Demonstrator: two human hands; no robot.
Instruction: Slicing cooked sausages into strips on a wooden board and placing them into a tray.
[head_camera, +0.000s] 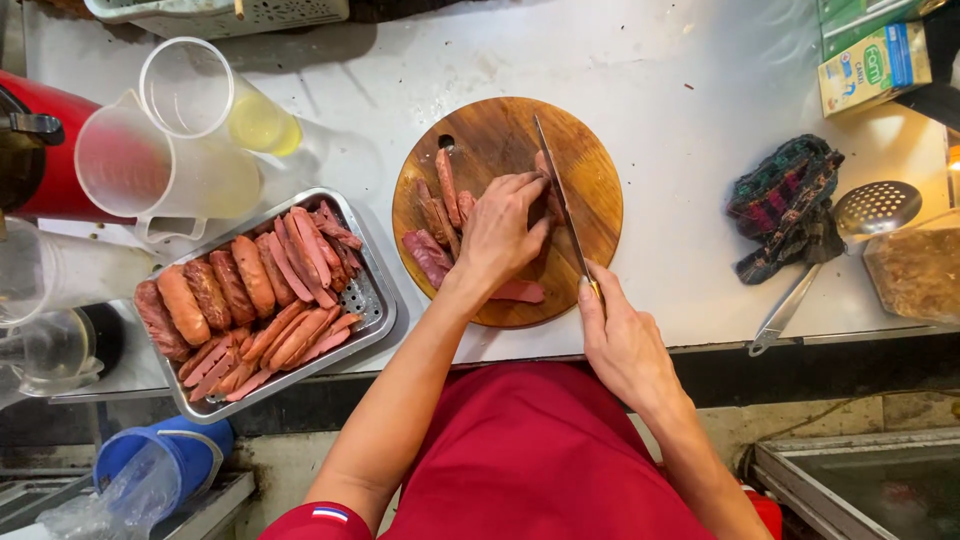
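Two hands work at the round wooden cutting board (500, 130), and you stand square to it. Your left hand (500, 232) lies palm-down on the board, fingers bent and pressing a sausage (548, 190) at the fingertips; most of that piece is hidden under the hand and the blade, so its exact length is hard to tell. Your right hand (620, 340) is wrapped closed around the handle of a knife (562, 205), the forefinger laid along the spine. The blade runs from near your body, at the board's lower right, away toward the far rim, leaning slightly left. It sits just right of your left fingertips, touching or almost touching them. The pinned sausage appears to lie nearly along the same line as the blade, so the edge meets it lengthwise rather than across.

Cut strips (435, 215) lie left of your left hand on the board, and another piece (520, 291) sits under your wrist. Well to the left, a perforated metal tray (372, 300) holds whole sausages and sliced strips. A slotted ladle (860, 225) and a dark cloth (785, 205) rest to the right.
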